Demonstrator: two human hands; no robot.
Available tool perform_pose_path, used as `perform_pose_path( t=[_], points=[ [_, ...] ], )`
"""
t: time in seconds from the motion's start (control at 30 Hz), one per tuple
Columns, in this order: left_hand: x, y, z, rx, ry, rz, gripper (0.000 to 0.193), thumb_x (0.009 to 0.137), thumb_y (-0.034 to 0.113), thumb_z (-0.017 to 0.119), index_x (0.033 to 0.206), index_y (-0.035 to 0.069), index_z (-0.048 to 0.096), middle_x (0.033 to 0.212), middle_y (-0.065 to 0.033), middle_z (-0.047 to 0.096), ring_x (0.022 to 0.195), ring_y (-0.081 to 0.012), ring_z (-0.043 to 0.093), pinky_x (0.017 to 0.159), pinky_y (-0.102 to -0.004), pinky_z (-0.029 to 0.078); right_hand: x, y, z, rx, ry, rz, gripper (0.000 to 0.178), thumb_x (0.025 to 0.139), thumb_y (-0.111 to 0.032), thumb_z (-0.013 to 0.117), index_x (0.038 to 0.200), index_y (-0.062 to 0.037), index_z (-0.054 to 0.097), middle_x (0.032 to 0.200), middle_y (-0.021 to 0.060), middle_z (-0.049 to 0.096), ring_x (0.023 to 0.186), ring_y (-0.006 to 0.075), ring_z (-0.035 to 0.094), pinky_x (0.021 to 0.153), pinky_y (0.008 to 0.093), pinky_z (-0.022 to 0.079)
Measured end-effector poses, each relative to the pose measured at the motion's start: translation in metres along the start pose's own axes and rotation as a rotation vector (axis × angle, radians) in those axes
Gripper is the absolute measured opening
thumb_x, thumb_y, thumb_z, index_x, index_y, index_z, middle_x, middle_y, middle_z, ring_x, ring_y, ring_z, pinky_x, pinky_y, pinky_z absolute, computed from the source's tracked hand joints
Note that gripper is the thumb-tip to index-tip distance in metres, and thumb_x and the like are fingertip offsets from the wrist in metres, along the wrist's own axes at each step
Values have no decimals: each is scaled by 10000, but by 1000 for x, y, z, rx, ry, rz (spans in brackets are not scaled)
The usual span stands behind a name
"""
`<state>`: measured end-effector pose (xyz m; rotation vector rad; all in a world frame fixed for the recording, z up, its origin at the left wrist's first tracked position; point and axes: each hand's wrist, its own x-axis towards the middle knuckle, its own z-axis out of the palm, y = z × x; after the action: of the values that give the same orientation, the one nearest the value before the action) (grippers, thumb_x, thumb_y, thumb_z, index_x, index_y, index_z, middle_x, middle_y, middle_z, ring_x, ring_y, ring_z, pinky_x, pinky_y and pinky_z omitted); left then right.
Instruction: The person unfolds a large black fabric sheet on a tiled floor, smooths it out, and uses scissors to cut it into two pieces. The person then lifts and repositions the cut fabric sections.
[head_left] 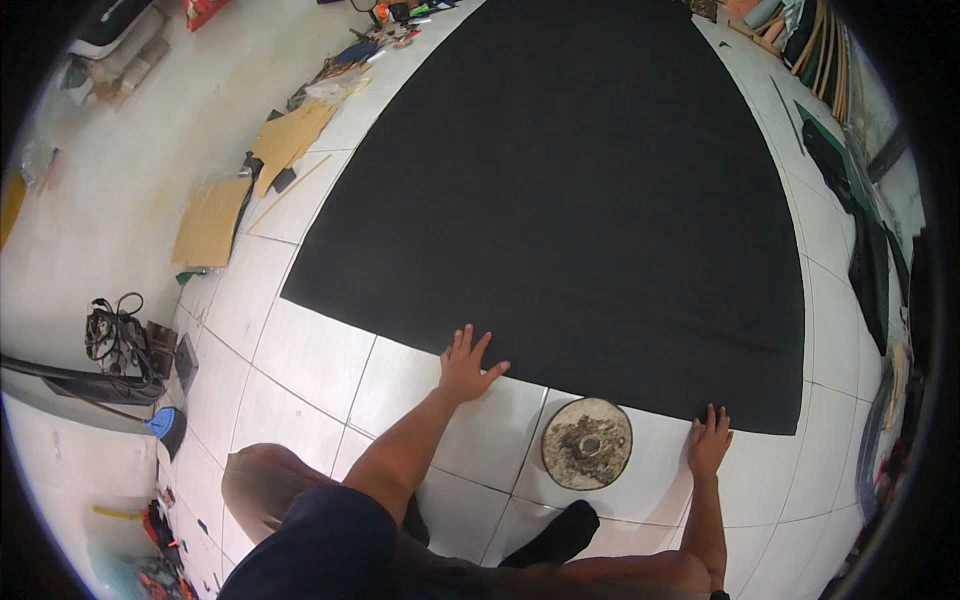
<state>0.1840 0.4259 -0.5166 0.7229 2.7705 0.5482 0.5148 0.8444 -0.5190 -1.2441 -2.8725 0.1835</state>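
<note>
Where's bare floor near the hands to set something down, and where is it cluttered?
Bare white tiles lie left of the left hand, bordered by the black sheet edge. Another free patch sits between the left hand and the round disc. Cardboard pieces and the cable bundle crowd the far left.

A large black sheet (570, 200) lies flat on the white tiled floor (310, 350). The left hand (466, 366) presses open-palmed at its near edge, fingers spread; the right hand (708, 440) rests flat at the sheet's near right corner. Between them, a round, rusty disc (587, 443) sits on the tiles. Cardboard pieces (212, 220) lie far left.
</note>
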Motion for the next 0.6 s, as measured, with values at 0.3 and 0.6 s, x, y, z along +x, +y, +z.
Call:
perform_pose_path(
  t=[0.3, 0.6],
  points=[
    [-16, -47, -19, 126, 62, -280, 913, 847, 691, 542, 1538, 162, 267, 1590, -248, 129, 1481, -398, 109, 1174, -567, 61, 8, 3, 1, 78, 27, -33, 533, 920, -277, 612, 1390, -66, 474, 1484, 259, 363, 1346, 468, 368, 1068, 549, 349],
    [-19, -66, -31, 118, 97, -300, 945, 835, 710, 532, 1545, 163, 234, 1600, -230, 106, 1491, -384, 68, 1126, -663, -17, 1, -13, -6, 64, -40, -56, 573, 934, -284, 599, 1430, -62, 420, 1486, 276, 348, 1361, 458, 351, 1092, 517, 337]
  ],
)
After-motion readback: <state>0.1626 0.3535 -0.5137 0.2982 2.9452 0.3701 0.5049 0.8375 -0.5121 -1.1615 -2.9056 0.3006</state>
